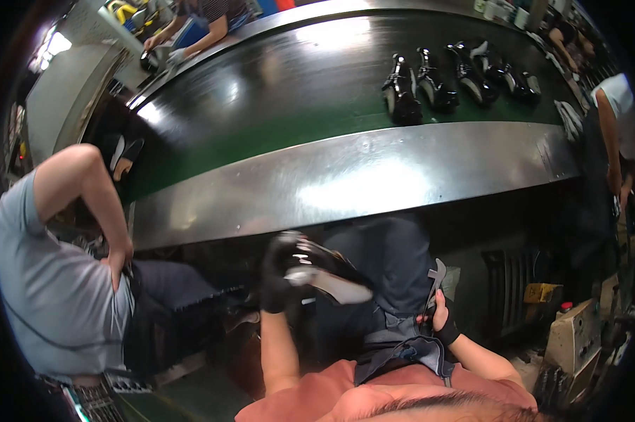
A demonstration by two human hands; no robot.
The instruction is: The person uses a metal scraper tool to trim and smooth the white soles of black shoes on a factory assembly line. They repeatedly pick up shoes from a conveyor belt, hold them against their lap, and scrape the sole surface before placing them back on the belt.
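Shoe held in lap, tool gripped on the right

One black shoe is clutched by the gloved left hand, a metal tool is closed in the right hand; finished-looking shoes are lined up far right on the belt, so this one's probably mid-work.

My single head-worn fisheye view looks steeply down from just above my own lap, close over my left hand and right hand, and faces forward beyond their fingers across the curved steel counter to the dark conveyor belt farther out.
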